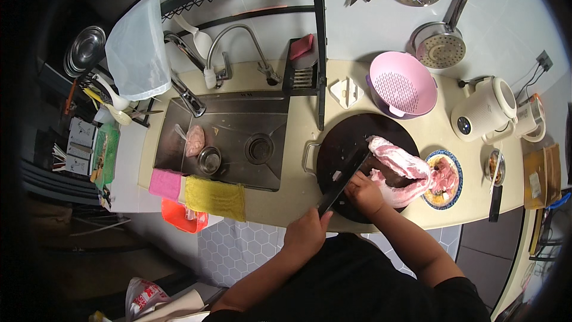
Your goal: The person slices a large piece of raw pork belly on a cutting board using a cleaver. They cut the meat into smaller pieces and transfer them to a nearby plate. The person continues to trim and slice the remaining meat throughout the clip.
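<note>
My left hand (pixel 307 234) grips the handle of a dark-bladed kitchen knife (pixel 345 182). The blade slants up and to the right over a round dark chopping board (pixel 344 138). On the board lies a long, bent piece of raw meat (pixel 400 158) with pale fat, its right end reaching the plate. My right hand (pixel 365 193) is closed around the meat's near left end, close beside the blade; its fingertips are partly hidden. Small pale scraps (pixel 337 175) dot the board. Right of it, a blue-rimmed plate (pixel 457 192) holds cut pink meat (pixel 444 176).
A pink colander (pixel 397 82) stands behind the board, a cream electric appliance (pixel 480 112) to the right. The steel sink (pixel 232 129) at left contains a bagged pale lump (pixel 195 141) and a metal bowl (pixel 209 160). A black rack post (pixel 320 53) rises between sink and board.
</note>
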Available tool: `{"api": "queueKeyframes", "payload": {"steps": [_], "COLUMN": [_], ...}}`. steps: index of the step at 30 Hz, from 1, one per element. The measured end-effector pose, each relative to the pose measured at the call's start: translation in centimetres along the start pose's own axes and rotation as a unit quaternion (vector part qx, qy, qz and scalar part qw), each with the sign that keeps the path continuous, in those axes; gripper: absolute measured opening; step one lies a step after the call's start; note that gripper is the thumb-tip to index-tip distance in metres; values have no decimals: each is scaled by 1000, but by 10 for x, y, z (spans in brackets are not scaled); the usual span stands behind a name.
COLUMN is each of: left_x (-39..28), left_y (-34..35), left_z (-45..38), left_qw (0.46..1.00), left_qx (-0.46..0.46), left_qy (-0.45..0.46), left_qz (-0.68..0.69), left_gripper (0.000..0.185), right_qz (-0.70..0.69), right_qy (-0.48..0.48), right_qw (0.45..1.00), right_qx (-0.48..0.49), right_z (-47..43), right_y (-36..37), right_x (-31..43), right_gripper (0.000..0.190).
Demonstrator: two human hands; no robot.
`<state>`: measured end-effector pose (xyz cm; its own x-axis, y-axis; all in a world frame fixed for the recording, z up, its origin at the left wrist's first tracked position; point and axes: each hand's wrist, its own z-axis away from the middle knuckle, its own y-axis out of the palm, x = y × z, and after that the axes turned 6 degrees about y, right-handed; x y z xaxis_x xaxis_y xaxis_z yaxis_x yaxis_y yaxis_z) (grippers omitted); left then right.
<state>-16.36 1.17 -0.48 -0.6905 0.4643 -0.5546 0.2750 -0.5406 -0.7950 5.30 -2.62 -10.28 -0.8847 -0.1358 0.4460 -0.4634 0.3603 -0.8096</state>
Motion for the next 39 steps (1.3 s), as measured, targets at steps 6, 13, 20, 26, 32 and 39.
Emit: {"api": "queueKeyframes", "payload": {"steps": [6,13,20,26,32,39], "left_x": [14,1,-16,11,9,38], "left_y": [-18,10,25,19,20,11], "left_z": [47,-9,-60,-6,-71,-76], "left_qw": [997,997,999,998,998,991], "left_qx": [52,-12,-48,7,-24,-68], "left_qy": [-61,-59,-14,-66,-50,11], "left_qz": [-19,-51,-1,1,21,115], "left_gripper": [41,43,49,51,56,56], "right_qz": [-13,-34,-34,-35,-51,-59], "right_qy": [13,19,64,73,56,27], "right_qw": [1000,999,997,997,997,997], "right_qx": [24,-10,6,-9,-14,-29], "right_z": [-1,-2,1,6,6,5], "right_y": [0,1,4,5,1,-3], "right_x": [-1,2,1,1,3,3], "right_gripper": [11,13,12,10,17,19]}}
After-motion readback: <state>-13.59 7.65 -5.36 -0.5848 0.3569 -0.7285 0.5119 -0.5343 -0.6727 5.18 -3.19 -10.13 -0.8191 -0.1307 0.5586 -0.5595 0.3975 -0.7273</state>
